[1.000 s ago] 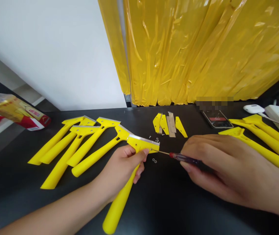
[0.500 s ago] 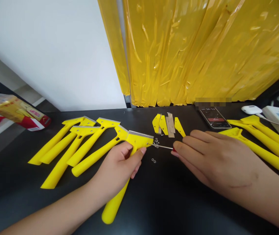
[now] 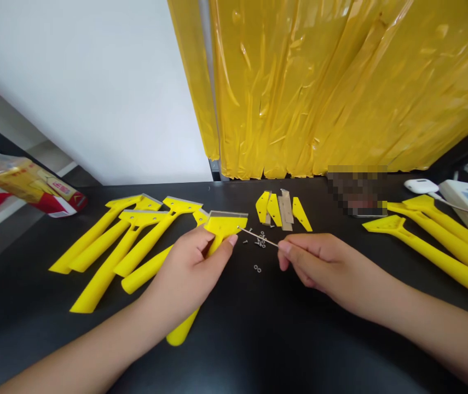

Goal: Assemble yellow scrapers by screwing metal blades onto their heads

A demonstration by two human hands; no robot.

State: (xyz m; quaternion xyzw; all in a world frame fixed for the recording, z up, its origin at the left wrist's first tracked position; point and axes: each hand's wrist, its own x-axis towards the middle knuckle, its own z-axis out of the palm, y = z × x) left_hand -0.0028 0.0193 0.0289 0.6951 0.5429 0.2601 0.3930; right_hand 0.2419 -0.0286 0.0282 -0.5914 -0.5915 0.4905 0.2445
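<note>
On my feed, a glossy yellow plastic scraper (image 3: 219, 226) shows a bright steel blade (image 3: 227, 214) along its edge, near a thin, polished steel screwdriver shaft (image 3: 258, 237). Small metal washers (image 3: 257, 268) lie on a smooth, matt black tabletop (image 3: 299, 350), below crinkled, shiny yellow plastic sheeting (image 3: 311, 93).

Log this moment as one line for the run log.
left hand: holds yellow scraper | right hand: holds small screwdriver | nearby: loose nuts

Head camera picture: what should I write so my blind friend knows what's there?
The left hand grips a yellow scraper, and the right hand holds a thin screwdriver near it, above a black table. More yellow scrapers and tiny screws lie around them.
</note>
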